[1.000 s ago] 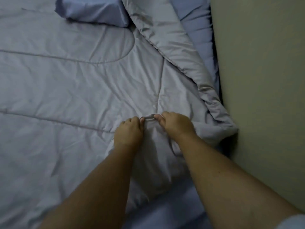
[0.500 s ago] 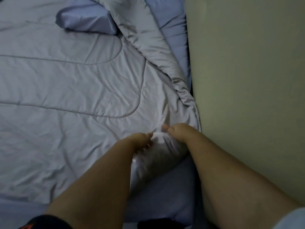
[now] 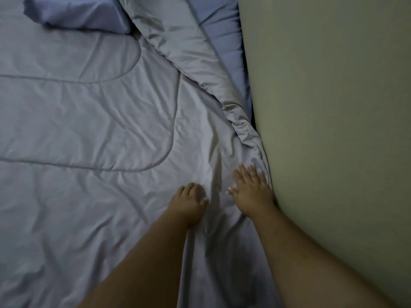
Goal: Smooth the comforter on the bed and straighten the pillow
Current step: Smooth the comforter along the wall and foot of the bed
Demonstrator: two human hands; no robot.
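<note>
A pale grey quilted comforter point(image 3: 93, 134) covers most of the bed, creased and wrinkled. Its right edge is folded back in a long ridge point(image 3: 191, 52) that runs toward the wall and bunches up near my right hand. A blue pillow point(image 3: 75, 13) lies at the top left, partly cut off by the frame. My right hand point(image 3: 250, 190) lies flat with fingers spread on the comforter, close to the wall. My left hand point(image 3: 189, 201) rests palm down on the comforter just left of it, fingers relaxed.
A plain greenish wall point(image 3: 333, 107) runs along the bed's right side, touching the comforter's edge. A strip of blue bed sheet point(image 3: 226, 45) shows between the folded ridge and the wall at the top.
Both hands let go of the pinched comforter corner, which now lies spread flat toward the wall. The hands now rest flat on the fabric, the right one nearer the wall.
</note>
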